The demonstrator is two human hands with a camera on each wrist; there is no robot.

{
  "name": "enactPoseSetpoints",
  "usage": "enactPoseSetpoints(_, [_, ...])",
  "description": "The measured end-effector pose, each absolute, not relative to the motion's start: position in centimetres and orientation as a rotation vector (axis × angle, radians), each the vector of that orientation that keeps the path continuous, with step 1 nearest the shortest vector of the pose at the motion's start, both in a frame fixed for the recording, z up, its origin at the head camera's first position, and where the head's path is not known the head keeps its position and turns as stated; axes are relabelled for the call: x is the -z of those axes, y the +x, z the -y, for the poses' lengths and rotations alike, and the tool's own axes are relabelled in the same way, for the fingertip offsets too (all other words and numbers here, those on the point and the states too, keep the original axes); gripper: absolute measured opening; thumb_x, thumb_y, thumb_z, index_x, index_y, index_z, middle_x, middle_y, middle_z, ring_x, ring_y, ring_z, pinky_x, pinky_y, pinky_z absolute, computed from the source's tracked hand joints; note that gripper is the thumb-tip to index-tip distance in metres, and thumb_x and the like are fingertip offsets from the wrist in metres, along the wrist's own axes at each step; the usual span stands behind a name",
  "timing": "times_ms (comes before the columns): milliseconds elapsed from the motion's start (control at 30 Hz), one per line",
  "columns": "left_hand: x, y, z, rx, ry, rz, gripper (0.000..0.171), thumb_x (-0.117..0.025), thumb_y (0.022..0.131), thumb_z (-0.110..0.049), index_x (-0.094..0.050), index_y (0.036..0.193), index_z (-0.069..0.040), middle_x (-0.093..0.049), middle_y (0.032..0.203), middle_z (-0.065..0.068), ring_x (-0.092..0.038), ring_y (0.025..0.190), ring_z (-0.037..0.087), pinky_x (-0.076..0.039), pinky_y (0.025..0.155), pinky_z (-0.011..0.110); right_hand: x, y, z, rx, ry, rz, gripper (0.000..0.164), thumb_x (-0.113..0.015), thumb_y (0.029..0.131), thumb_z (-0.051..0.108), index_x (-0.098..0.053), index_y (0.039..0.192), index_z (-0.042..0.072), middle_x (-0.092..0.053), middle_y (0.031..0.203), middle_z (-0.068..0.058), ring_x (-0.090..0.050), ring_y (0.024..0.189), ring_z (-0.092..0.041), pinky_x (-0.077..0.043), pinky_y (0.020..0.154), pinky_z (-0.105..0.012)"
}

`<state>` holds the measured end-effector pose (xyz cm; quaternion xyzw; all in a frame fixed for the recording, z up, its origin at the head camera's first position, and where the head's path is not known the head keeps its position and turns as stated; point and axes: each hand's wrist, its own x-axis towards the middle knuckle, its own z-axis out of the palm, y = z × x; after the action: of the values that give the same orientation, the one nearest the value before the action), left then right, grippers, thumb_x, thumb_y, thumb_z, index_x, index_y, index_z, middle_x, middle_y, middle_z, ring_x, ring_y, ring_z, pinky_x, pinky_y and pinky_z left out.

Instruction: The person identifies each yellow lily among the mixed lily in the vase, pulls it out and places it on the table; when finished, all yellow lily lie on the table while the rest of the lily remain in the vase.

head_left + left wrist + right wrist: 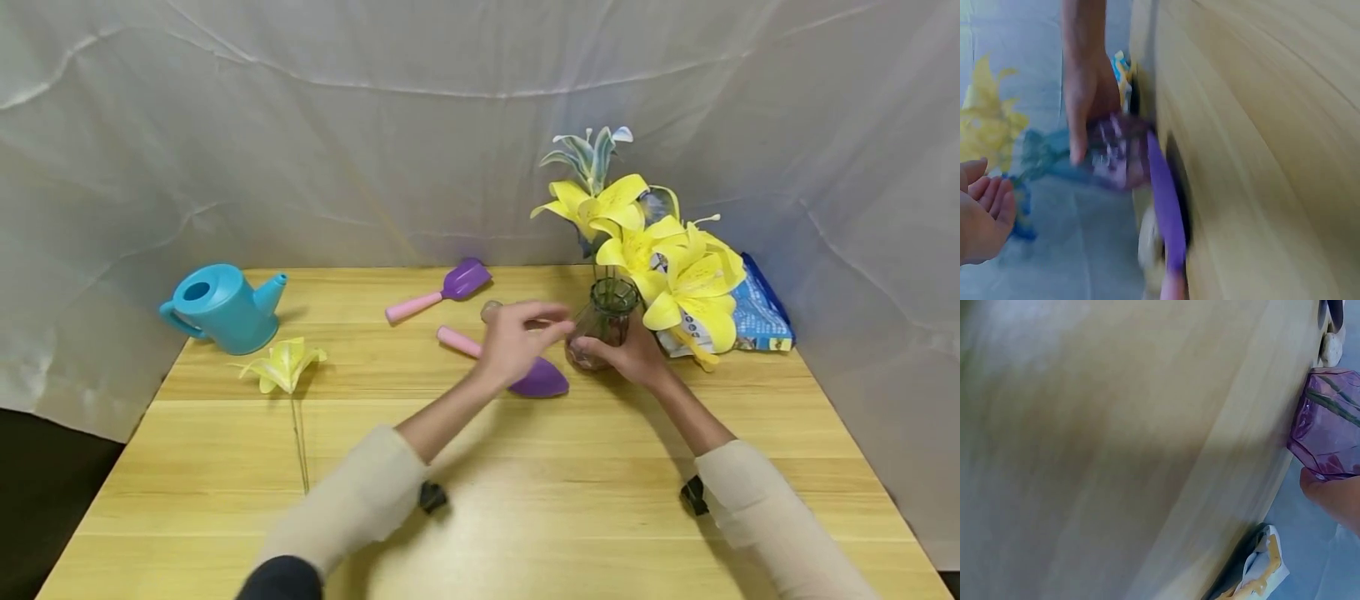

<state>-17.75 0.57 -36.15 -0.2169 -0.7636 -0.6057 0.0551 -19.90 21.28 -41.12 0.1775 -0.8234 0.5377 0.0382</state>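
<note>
A purple-tinted glass vase stands on the table at the right, holding several yellow lilies and a blue-white lily. My right hand grips the vase's lower body from its right side. To the left of the vase, my left hand reaches over a purple trowel, with fingers loosely bent and nothing seen between them. In the left wrist view, that same left hand appears near the flower stems above the vase's neck; whether it touches them is unclear.
A blue watering can stands at the left, with a loose yellow lily in front. Behind the left hand lie a purple shovel and a pale stone. A blue-and-white bag lies at the right, near the hanging cloth.
</note>
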Motion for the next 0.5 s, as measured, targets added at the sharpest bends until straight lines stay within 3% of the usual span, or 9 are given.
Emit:
enactPoseSetpoints(100, [36.8, -18.8, -4.1, 1.769, -0.687, 2.241, 0.026, -0.069, 0.075, -0.021, -0.068, 0.098, -0.007, -0.066, 0.095, 0.001, -0.061, 0.082, 0.004, -0.048, 0.068, 0.014, 41.2, -20.1, -21.4, -1.659, 0.643, 2.494, 0.055, -0.068, 0.077, 0.007, -0.037, 0.122, 0.011, -0.053, 0.100, -0.005, -0.052, 0.088, -0.020, -0.044, 0.076, -0.031])
enactPoseSetpoints(167, [37.0, -19.2, -5.7, 1.682, -0.701, 2.193, 0.024, -0.070, 0.075, -0.019, -0.069, 0.096, -0.007, -0.066, 0.095, 0.000, -0.060, 0.084, 0.003, -0.046, 0.072, 0.013, 41.3, -20.2, -21.3, -1.633, 0.661, 2.518, 0.044, -0.065, 0.078, 0.005, -0.042, 0.115, 0.011, -0.053, 0.085, -0.003, -0.051, 0.073, -0.015, -0.043, 0.062, -0.025])
enactPoseSetpoints(267, [37.1, -19.8, -7.3, 1.517, -0.703, 2.167, 0.021, -0.071, 0.074, -0.016, -0.069, 0.093, -0.007, -0.067, 0.092, 0.000, -0.058, 0.087, 0.005, -0.042, 0.078, 0.011, 41.2, -20.3, -21.3, -1.594, 0.648, 2.573, 0.014, -0.060, 0.079, -0.001, -0.048, 0.084, 0.004, -0.042, 0.057, -0.003, -0.037, 0.048, -0.009, -0.031, 0.041, -0.024])
enactPoseSetpoints(333, [37.2, -20.1, -8.1, 1.420, -0.699, 2.178, 0.019, -0.071, 0.074, -0.016, -0.070, 0.092, -0.009, -0.067, 0.091, -0.001, -0.057, 0.087, 0.007, -0.039, 0.081, 0.011, 41.1, -20.3, -21.3, -1.568, 0.637, 2.591, 0.019, -0.054, 0.077, -0.006, -0.040, 0.066, -0.001, -0.032, 0.047, -0.008, -0.028, 0.040, -0.008, -0.025, 0.037, -0.025])
enactPoseSetpoints(433, [37.3, -20.2, -9.1, 1.281, -0.681, 2.225, 0.014, -0.070, 0.075, -0.016, -0.071, 0.088, -0.012, -0.067, 0.090, -0.004, -0.054, 0.086, 0.008, -0.037, 0.081, 0.012, 40.8, -20.0, -21.3, -1.468, 0.613, 2.605, 0.007, -0.049, 0.079, -0.006, -0.045, 0.075, -0.008, -0.046, 0.063, -0.011, -0.039, 0.055, -0.008, -0.034, 0.049, -0.022])
enactPoseSetpoints(500, [37.4, -20.2, -9.7, 1.204, -0.656, 2.243, 0.012, -0.069, 0.075, -0.016, -0.072, 0.086, -0.014, -0.066, 0.089, -0.005, -0.053, 0.086, 0.009, -0.036, 0.081, 0.014, 40.7, -19.7, -21.3, -1.391, 0.597, 2.603, 0.012, -0.047, 0.082, -0.003, -0.047, 0.093, -0.009, -0.051, 0.081, -0.014, -0.044, 0.070, -0.010, -0.037, 0.062, -0.021])
